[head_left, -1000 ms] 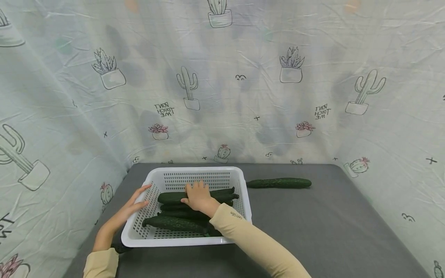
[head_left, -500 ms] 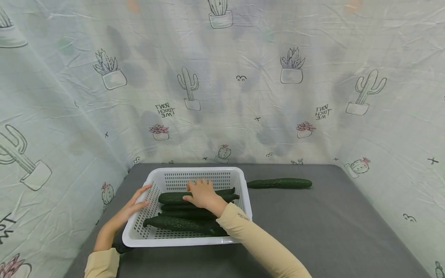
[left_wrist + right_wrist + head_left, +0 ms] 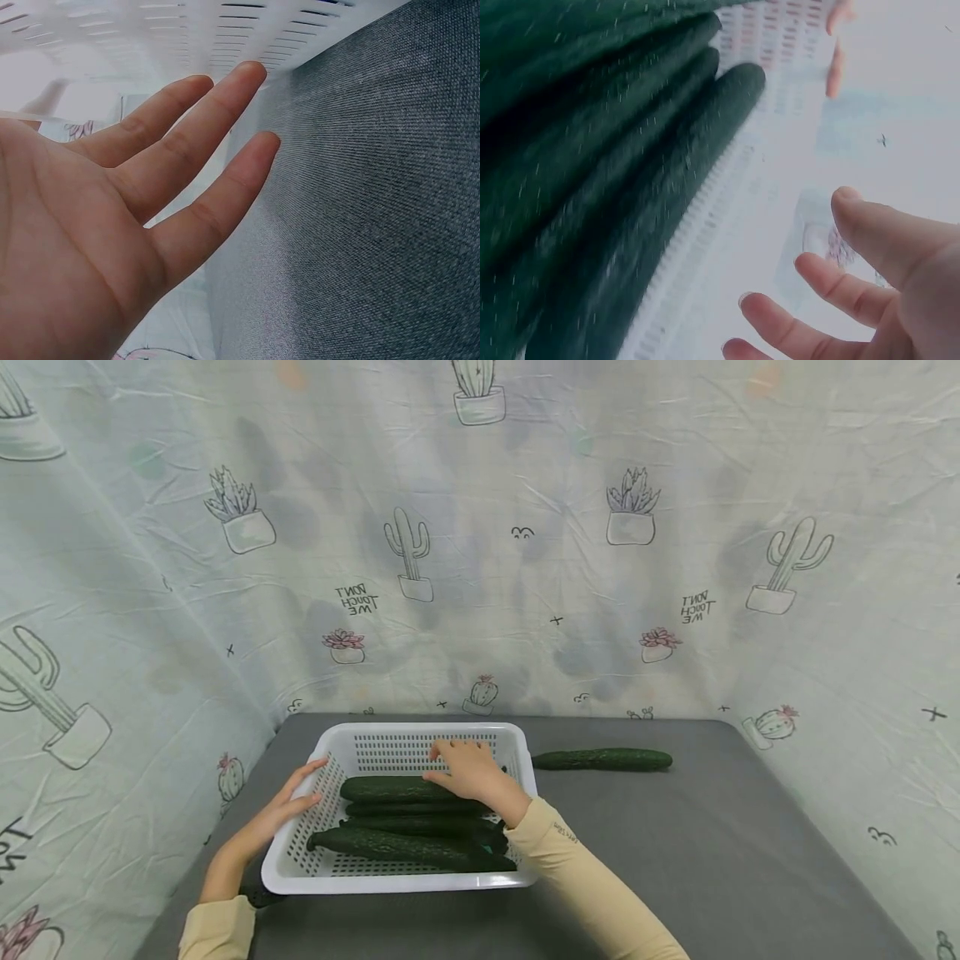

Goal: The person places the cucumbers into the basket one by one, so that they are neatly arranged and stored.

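Observation:
A white slotted plastic basket (image 3: pixel 397 882) holds several dark green cucumbers (image 3: pixel 390 789) lying side by side across it. At its left rim rests my left hand (image 3: pixel 273 818), with the fingers fairly straight; in the left wrist view this hand (image 3: pixel 135 195) spreads its fingers along the basket's outer wall. My right hand (image 3: pixel 480 775) is over the right part of the basket, above the rearmost cucumber. Its fingers are loosely bent and hold nothing. In the right wrist view the right hand (image 3: pixel 870 300) is apart from the cucumbers (image 3: pixel 652 172).
One more cucumber (image 3: pixel 602 759) lies on the grey table (image 3: pixel 675 852), just right of the basket's back corner. A pale curtain (image 3: pixel 480 568) printed with cactus drawings hangs behind and at both sides.
My right hand has come off the rear cucumber and shifted right, uncovering more of the cucumbers in the basket. The left hand stays at the rim.

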Tool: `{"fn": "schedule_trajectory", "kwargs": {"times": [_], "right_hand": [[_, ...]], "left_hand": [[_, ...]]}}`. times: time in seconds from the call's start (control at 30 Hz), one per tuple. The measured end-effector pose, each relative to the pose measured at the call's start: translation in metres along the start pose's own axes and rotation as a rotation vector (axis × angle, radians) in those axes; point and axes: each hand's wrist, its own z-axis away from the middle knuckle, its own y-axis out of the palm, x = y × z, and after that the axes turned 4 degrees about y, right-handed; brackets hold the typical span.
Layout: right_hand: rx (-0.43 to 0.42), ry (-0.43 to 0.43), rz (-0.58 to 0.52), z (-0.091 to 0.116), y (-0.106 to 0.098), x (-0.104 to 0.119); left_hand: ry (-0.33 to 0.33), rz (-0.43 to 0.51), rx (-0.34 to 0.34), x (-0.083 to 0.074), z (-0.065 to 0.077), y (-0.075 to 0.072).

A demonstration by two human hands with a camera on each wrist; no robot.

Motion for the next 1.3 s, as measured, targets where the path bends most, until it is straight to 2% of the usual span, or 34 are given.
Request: {"fn": "schedule_trajectory", "kwargs": {"times": [0.13,0.33,0.7,1.07,1.17,1.3], "right_hand": [[-0.011,-0.007,-0.036,0.007,-0.012,-0.016],[-0.071,-0.004,-0.082,0.014,-0.026,-0.039],[-0.167,0.051,-0.127,0.030,-0.037,-0.085],[-0.368,0.078,-0.125,0.035,-0.020,-0.138],[-0.378,0.099,-0.124,0.036,-0.014,-0.154],[-0.350,0.143,-0.098,0.040,-0.002,-0.176]], "left_hand": [[0.001,0.002,0.000,0.000,0.000,0.000],[0.001,-0.002,-0.006,-0.001,0.000,-0.001],[-0.008,0.007,-0.001,-0.002,0.001,0.000],[0.006,-0.009,0.004,-0.003,0.002,-0.002],[0.001,-0.004,0.008,-0.002,0.002,-0.001],[-0.008,0.001,0.010,0.000,0.001,0.000]]}}
